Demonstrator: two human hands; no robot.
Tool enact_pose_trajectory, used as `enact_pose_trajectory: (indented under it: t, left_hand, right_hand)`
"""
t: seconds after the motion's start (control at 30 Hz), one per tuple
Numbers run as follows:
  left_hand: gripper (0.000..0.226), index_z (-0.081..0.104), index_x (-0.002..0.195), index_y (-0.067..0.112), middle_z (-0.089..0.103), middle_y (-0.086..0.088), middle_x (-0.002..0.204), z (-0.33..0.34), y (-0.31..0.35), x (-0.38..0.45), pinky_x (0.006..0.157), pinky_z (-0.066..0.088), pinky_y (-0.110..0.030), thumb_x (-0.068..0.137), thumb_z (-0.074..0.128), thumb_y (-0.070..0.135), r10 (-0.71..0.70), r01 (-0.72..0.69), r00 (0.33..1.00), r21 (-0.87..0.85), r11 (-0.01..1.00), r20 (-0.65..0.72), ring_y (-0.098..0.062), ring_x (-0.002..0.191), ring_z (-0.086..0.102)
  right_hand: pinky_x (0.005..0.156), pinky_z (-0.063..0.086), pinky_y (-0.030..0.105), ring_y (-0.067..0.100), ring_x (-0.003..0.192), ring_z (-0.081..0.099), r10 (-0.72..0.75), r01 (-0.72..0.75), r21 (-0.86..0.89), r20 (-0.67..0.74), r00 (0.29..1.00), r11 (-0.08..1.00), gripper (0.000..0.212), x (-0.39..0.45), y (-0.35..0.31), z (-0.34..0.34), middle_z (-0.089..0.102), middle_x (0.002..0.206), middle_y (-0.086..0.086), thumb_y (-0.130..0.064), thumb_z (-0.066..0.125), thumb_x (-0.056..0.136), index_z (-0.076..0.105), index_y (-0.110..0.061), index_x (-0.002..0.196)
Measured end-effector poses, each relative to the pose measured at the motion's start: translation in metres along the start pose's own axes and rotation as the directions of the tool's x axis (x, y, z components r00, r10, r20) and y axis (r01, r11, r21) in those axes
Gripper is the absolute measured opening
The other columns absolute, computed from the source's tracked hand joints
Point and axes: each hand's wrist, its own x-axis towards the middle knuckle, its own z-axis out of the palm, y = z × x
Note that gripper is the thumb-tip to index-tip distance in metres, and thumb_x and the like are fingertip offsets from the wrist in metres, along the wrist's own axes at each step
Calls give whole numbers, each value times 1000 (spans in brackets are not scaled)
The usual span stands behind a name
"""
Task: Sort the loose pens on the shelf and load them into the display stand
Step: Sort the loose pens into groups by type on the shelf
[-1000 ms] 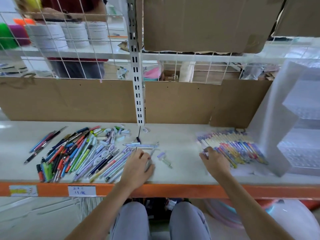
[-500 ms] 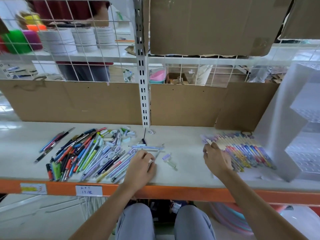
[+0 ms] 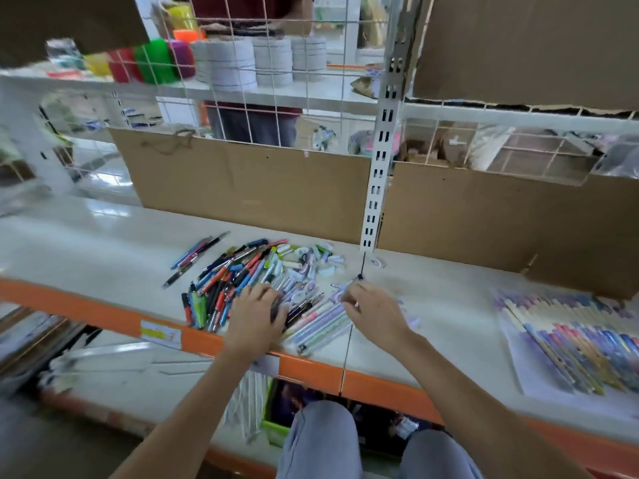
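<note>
Pens (image 3: 242, 281) lie loose in a mixed heap on the pale shelf (image 3: 103, 250), directly under the left hand (image 3: 257, 314) and spreading away from it toward the back and to its left; red, blue, green and black barrels cross each other, and pastel lilac and white ones fan out between the two hands. Well to the right of the right hand (image 3: 375, 312), a sorted row of pens (image 3: 567, 337) rests side by side on a white sheet (image 3: 529, 371). No display stand shows in this view. Behind the heap a cardboard panel (image 3: 249, 188) lines the back of the shelf, and a white slotted upright (image 3: 378, 174) comes down just beyond the right hand's fingers. An orange shelf edge (image 3: 103, 316) with a paper label (image 3: 160, 335) runs beneath both wrists. Above the cardboard, through a wire grid (image 3: 242, 81), stacks of white rolls (image 3: 256, 62) and bright coloured rolls (image 3: 155, 60) sit on a farther shelf, with a person's torso behind them. The left hand lies palm down, fingers spread and fairly straight, pressing on the heap without closing round any pen. The right hand hovers just right of the heap, its fingers curled together pinching a slim pale pen (image 3: 345, 286) near its tip. Both forearms reach forward from over grey-trousered knees (image 3: 321, 440).
</note>
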Motion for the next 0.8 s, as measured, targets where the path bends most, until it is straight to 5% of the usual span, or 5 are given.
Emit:
enact_pose_trajectory:
  t: [0.2, 0.53, 0.67, 0.8]
  left_hand:
    - [31, 67, 86, 16, 58, 4, 85, 3, 1, -3, 77, 47, -34, 85, 49, 42, 4, -9, 998, -83, 996, -58, -17, 84, 51]
    - [25, 65, 93, 19, 52, 8, 92, 4, -1, -2, 85, 38, -26, 89, 53, 40, -21, 13, 997, -114, 993, -71, -10, 89, 45]
    - [19, 66, 93, 18, 53, 5, 86, 5, -1, -3, 77, 45, -27, 85, 62, 35, -26, 9, 993, -142, 990, -118, -13, 82, 50]
    - [13, 63, 84, 16, 54, 4, 81, 5, -2, -3, 68, 48, -31, 84, 65, 29, -4, -18, 989, -143, 990, -151, -15, 76, 51]
  right_hand:
    - [81, 47, 36, 26, 99, 56, -16, 17, -42, 30, 999, 999, 24, 80, -29, 25, 56, 112, 8, -21, 42, 99, 59, -9, 112]
    - [85, 49, 37, 32, 102, 54, 26, -15, -154, 73, 997, 988, 25, 141, -54, 46, 50, 113, 14, -6, 45, 93, 68, -2, 102]
    - [70, 45, 32, 31, 88, 60, 97, -93, -76, 46, 994, 993, 20, 123, -44, 36, 56, 96, 13, -5, 50, 86, 69, -2, 91]
    - [77, 42, 27, 27, 98, 60, 152, -156, 82, 47, 987, 984, 22, 76, -27, 15, 63, 106, 12, -12, 51, 93, 66, -5, 107]
